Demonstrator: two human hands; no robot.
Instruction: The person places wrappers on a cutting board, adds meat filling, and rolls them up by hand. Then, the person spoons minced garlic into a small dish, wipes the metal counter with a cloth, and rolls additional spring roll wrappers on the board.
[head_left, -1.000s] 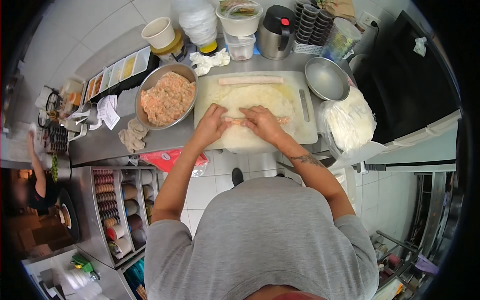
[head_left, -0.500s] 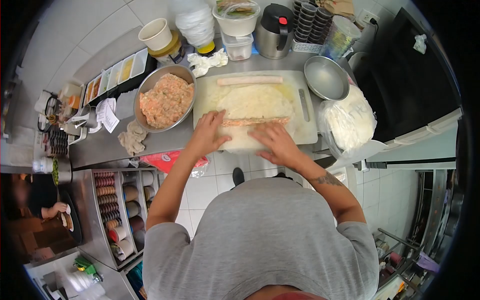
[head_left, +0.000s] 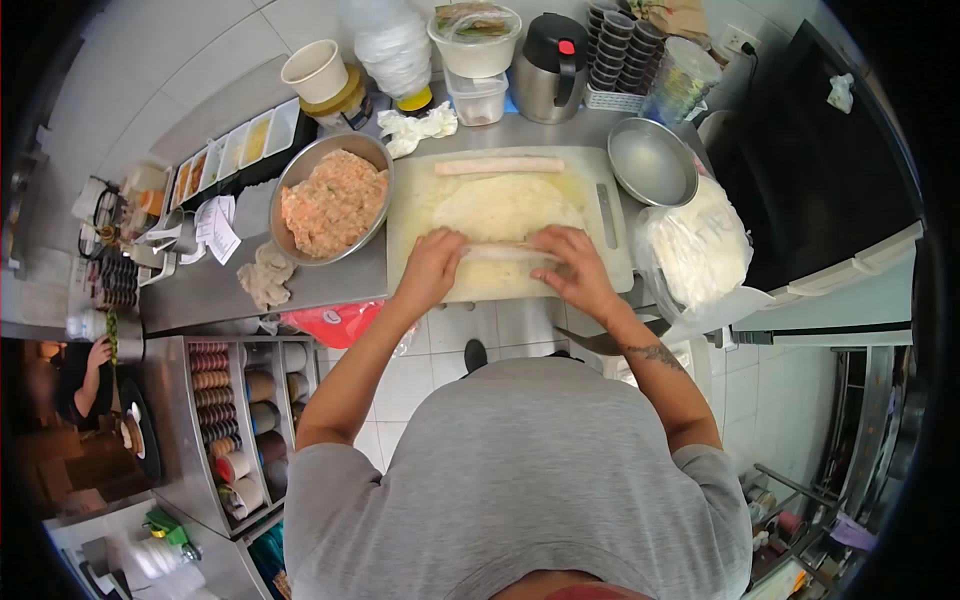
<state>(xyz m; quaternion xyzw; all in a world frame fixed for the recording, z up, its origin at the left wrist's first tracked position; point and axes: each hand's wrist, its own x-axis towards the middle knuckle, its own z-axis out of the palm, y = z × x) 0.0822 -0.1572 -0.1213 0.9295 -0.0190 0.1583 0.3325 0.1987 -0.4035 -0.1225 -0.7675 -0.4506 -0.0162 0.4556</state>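
A pale round wrapper sheet [head_left: 510, 203] lies on the white cutting board [head_left: 410, 190], its near edge folded over into a roll [head_left: 497, 252]. My left hand [head_left: 433, 262] holds the roll's left end with curled fingers. At the right end, my right hand [head_left: 572, 268] has its fingers bent over the roll, thumb lower down. A finished-looking roll [head_left: 499, 165] rests along the board's far edge. Left of the board, a metal bowl [head_left: 383, 225] holds an orange-pink minced filling [head_left: 333, 203].
Right of the board are a metal bowl of liquid [head_left: 652, 162] and a plastic bag of wrapper sheets [head_left: 697, 245]. Behind stand a steel jug [head_left: 550, 70] and tubs [head_left: 475, 95]. A cloth [head_left: 266, 275] lies at left. Another person's arm [head_left: 92, 378] shows far left.
The sheet's near edge has been folded up over the filling strip, now covered. My hands have moved from spread over the near part to the roll's ends. The other person's arm has risen.
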